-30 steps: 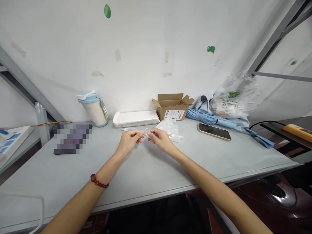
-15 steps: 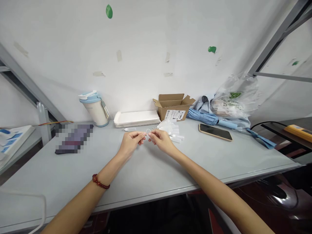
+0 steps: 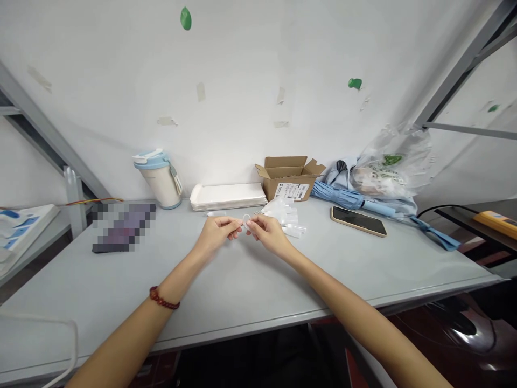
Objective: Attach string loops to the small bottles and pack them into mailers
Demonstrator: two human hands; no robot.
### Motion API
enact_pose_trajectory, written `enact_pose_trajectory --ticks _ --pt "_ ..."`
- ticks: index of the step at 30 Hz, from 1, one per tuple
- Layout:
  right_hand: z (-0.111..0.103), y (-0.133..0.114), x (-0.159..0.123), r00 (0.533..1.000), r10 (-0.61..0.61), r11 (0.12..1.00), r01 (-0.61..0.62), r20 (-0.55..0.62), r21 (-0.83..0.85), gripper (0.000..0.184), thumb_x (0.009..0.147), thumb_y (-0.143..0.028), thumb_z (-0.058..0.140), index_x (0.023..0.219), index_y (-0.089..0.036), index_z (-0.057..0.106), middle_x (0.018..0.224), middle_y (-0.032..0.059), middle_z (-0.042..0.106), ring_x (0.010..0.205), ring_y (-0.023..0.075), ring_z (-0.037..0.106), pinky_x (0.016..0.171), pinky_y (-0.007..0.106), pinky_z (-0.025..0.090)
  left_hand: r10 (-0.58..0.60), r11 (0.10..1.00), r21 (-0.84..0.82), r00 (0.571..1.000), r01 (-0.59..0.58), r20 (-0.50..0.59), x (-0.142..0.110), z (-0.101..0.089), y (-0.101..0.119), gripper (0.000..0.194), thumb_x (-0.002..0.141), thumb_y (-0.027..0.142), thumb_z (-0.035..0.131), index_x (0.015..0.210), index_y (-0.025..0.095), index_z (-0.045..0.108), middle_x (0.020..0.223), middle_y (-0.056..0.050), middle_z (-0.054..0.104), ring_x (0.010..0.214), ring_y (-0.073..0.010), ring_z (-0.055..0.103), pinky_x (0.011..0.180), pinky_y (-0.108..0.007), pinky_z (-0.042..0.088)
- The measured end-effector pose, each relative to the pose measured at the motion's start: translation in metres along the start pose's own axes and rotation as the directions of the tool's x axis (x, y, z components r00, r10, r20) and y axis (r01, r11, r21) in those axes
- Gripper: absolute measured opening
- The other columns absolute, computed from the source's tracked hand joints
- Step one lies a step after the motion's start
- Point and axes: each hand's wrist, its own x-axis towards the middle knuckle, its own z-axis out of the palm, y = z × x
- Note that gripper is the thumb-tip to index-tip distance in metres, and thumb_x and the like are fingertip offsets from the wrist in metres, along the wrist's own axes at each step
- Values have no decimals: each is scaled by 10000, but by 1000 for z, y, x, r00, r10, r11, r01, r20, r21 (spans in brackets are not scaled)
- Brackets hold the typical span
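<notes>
Near the middle of the table, my left hand (image 3: pixel 221 230) and my right hand (image 3: pixel 266 229) meet fingertip to fingertip. Each has thumb and forefinger pinched on a thin whitish loop (image 3: pixel 246 216), which arches up between them. The fingers hide the loop's lower part. Just behind my right hand lies a pile of translucent white plastic pieces (image 3: pixel 288 213), some shaped like small tubes. Another such piece (image 3: pixel 216 214) rests behind my left hand, partly covered by it.
At the back stand a cream and blue tumbler (image 3: pixel 159 183), a stack of white envelopes (image 3: pixel 230 195) and an open cardboard box (image 3: pixel 288 180). To the right lie a phone (image 3: pixel 358 221), a folded blue umbrella (image 3: pixel 343 195) and a plastic bag (image 3: pixel 388 167). A blurred dark item (image 3: pixel 124 228) lies left.
The view has shifted slightly, so the whole scene sits a little further right. Both hands keep their pinch on the loop with hardly any movement.
</notes>
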Motion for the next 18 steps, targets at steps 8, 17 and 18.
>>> enact_pose_trajectory --ticks 8,17,18 --pt "-10 6 8 996 -65 993 58 -61 -101 256 887 -364 435 792 -164 564 664 6 587 585 112 521 573 239 412 -91 968 239 994 72 68 16 -55 5 292 617 459 714 613 168 692 646 -39 645 583 -145 545 541 -254 442" --pt "-25 14 13 989 -98 676 149 111 -722 92 852 -164 544 894 -170 626 916 74 650 918 187 552 706 263 396 -202 974 19 911 224 -359 31 -73 -21 265 539 373 735 634 136 662 677 -51 648 565 -129 564 481 -221 431" --pt "-25 13 12 988 -74 637 152 137 -756 103 853 -166 549 916 -174 631 929 74 652 940 194 547 700 261 394 -213 970 30 903 242 -372 32 -73 -23 251 549 363 720 629 136 653 664 -48 646 554 -128 564 471 -219 430"
